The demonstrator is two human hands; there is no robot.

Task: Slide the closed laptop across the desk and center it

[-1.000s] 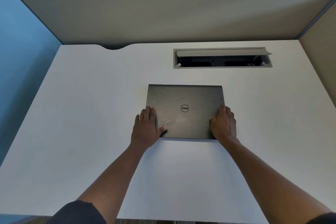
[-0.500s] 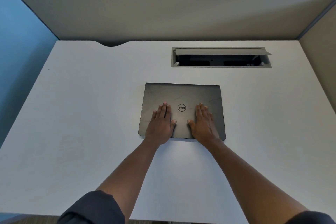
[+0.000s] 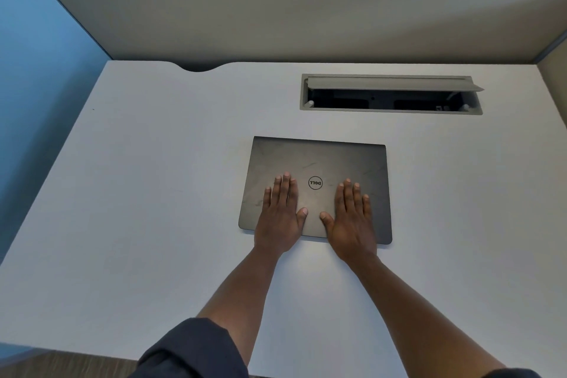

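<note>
A closed dark grey laptop (image 3: 319, 159) with a round logo lies flat on the white desk (image 3: 153, 193), a little right of the desk's middle and slightly skewed. My left hand (image 3: 280, 215) rests palm down on the lid, left of the logo, fingers extended. My right hand (image 3: 351, 218) lies flat on the lid to the right of the logo. Both palms overlap the laptop's near edge. Neither hand curls around the laptop.
A recessed grey cable hatch (image 3: 389, 95) with its flap raised sits behind the laptop at the back right. A curved notch (image 3: 199, 67) cuts the desk's back edge. A blue panel (image 3: 36, 70) borders the left side, a beige partition (image 3: 306, 3) the back.
Both hands moved from the laptop's near corners inward onto the lid, beside the logo. The laptop has turned slightly and sits a little skewed.
</note>
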